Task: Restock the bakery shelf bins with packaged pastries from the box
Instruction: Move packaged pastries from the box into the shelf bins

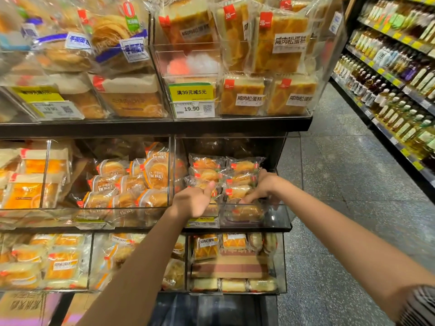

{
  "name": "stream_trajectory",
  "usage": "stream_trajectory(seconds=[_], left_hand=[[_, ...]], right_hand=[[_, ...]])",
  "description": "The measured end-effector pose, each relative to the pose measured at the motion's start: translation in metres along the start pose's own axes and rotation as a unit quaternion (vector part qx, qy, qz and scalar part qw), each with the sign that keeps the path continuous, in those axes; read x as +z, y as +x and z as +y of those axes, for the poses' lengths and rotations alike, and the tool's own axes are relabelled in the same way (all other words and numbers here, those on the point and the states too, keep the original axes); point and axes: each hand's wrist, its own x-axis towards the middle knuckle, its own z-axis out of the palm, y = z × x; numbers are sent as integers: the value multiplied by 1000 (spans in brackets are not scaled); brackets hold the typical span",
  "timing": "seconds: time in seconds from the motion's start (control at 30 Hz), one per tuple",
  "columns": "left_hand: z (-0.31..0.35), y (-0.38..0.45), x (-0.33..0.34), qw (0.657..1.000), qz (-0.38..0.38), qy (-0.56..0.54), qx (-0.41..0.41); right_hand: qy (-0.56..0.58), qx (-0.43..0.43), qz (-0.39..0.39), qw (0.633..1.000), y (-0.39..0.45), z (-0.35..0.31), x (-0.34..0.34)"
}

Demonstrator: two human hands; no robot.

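Both hands reach into the clear middle-shelf bin (280, 217) at the right end of the bakery shelf. Inside it, clear-wrapped golden pastries (207, 170) lie in two stacked rows. My left hand (194, 201) sits at the bin's front left, thumb raised, fingers curled down over a pastry pack that they largely hide. My right hand (263, 187) lies over the right row, its fingers curled round the front pastry pack (235, 192). A cardboard box (23, 307) shows at the bottom left, near the floor.
Neighbouring bins (127, 182) to the left hold more wrapped buns. The top shelf carries cake slices above a yellow price tag (191, 92). The bottom shelf bin (235, 262) holds mixed packs and cardboard. A grey aisle floor (348, 208) runs right, lined by bottle shelves (395, 85).
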Motion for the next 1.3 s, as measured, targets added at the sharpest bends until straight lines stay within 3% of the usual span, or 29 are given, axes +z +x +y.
stream_trajectory(seconds=[0.07, 0.2, 0.4, 0.53, 0.6, 0.67, 0.83, 0.97, 1.07, 1.2, 1.3], left_hand=[[-1, -1, 1, 1000, 27, 2, 10], [-6, -6, 4, 996, 82, -22, 34], [-24, -27, -5, 958, 132, -195, 161], [-54, -58, -17, 937, 90, -277, 194], [-76, -75, -26, 934, 62, -297, 189], [-102, -94, -33, 940, 43, -290, 174], [-189, -154, -32, 967, 25, -224, 122], [-267, -220, -22, 969, 42, -238, 57], [-321, -274, -8, 953, 55, -296, -5], [-397, -353, 34, 927, 162, -323, -100], [-448, -402, 80, 876, 239, -382, -169]], right_hand=[[-14, 15, -1, 1000, 6, -3, 17], [61, 50, 29, 996, 23, -10, 38], [15, 89, 67, 994, 15, -12, 38], [42, 86, 226, 969, -22, -35, 28], [9, 49, 309, 950, -45, -55, 29], [16, -23, 342, 939, -64, -80, 36], [118, -194, 267, 936, -113, -162, 84], [74, -323, 160, 930, -148, -234, 153], [37, -371, 64, 926, -175, -278, 211], [-41, -417, -36, 907, -208, -332, 303], [-81, -435, -97, 892, -225, -359, 371]])
